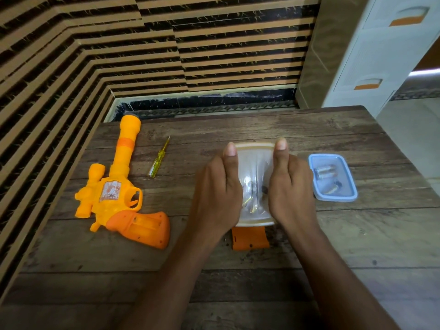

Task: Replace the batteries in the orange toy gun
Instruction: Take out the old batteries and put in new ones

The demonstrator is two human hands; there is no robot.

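The orange toy gun point(119, 189) lies on the left of the wooden table point(357, 234), barrel pointing away, its grip's battery bay uncovered. Its orange battery cover point(250, 239) lies near me, just below a clear container with a cream-rimmed lid point(254, 163). My left hand point(216, 189) and my right hand point(290, 186) press on the container from both sides, thumbs on the lid's far edge. Small metal items show dimly inside it. A blue-rimmed container point(333, 177) on the right holds batteries point(325, 173).
A yellow-handled screwdriver point(158, 159) lies between the gun and the clear container. A striped wall closes in the left and far sides. A white drawer cabinet point(381, 55) stands beyond the table's far right corner.
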